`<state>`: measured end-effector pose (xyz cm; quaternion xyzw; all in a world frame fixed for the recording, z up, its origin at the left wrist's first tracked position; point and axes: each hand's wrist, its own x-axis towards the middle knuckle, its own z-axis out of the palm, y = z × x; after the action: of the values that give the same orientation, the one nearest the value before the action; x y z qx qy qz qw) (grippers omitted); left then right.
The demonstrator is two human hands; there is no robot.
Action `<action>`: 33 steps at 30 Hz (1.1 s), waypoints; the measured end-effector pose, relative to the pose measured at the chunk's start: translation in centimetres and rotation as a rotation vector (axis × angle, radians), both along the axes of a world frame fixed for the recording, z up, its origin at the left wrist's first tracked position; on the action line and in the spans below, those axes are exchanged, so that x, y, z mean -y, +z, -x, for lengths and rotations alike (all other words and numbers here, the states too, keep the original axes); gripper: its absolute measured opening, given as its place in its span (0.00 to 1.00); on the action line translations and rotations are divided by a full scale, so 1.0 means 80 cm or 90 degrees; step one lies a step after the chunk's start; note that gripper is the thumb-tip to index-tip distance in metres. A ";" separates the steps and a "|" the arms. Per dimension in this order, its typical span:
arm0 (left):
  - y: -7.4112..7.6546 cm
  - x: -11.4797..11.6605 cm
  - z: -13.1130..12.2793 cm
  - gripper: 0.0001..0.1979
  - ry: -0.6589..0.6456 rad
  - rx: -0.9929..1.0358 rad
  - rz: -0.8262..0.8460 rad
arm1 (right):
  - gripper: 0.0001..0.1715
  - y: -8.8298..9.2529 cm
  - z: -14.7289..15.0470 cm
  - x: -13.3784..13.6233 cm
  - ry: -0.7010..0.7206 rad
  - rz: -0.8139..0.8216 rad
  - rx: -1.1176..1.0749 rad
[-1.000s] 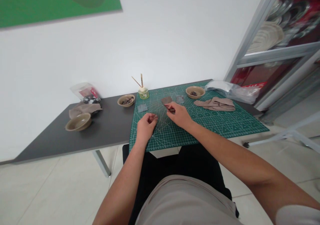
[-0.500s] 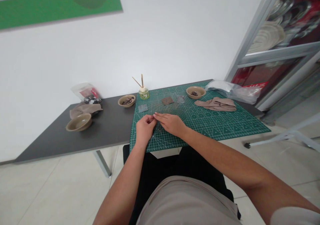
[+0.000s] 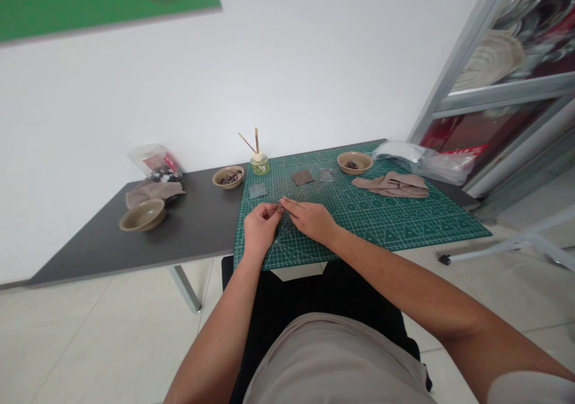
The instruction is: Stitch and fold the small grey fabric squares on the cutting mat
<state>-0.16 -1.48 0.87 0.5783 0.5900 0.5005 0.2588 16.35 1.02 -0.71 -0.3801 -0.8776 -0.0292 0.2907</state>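
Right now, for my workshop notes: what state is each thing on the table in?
Left hand: fingers pinched together; anything held is too small to see.
Right hand: fingers extended toward the left hand.
Glass jar: upright, two sticks standing in it.
Bowl on the cutting mat: holds dark pieces.
Bowl on the table: holds dark pieces.
Beige cloth: crumpled on the mat.
Plastic bag: crumpled.

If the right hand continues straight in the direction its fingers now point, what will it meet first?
The right hand points left across the green cutting mat, so it would probably first meet the pinched fingertips of the left hand. They are very close, perhaps touching; depth is hard to judge from this view.
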 end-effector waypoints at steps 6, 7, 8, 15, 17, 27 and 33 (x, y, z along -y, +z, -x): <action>-0.002 -0.002 0.001 0.06 -0.003 -0.056 -0.023 | 0.28 -0.004 0.000 0.001 0.086 -0.051 0.033; -0.003 -0.002 0.002 0.06 -0.004 -0.055 -0.023 | 0.28 -0.005 0.000 0.000 0.085 -0.051 0.030; -0.004 -0.003 0.002 0.06 -0.009 -0.043 -0.022 | 0.28 -0.005 0.000 0.000 0.074 -0.046 0.023; -0.009 -0.006 0.005 0.06 -0.061 0.048 -0.023 | 0.27 -0.002 0.000 0.001 0.029 -0.020 -0.008; -0.010 -0.007 0.005 0.05 -0.059 0.008 -0.022 | 0.27 -0.001 0.000 0.003 0.052 -0.031 0.006; -0.008 -0.004 0.006 0.10 -0.072 0.039 -0.026 | 0.27 0.000 0.000 0.002 0.033 -0.013 0.002; -0.009 -0.004 0.005 0.09 -0.064 0.046 -0.039 | 0.29 0.001 0.000 0.004 0.041 -0.001 0.000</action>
<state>-0.59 -1.15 0.16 0.5963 0.5347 0.5254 0.2872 16.38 0.70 -0.65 -0.3512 -0.8894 -0.0208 0.2919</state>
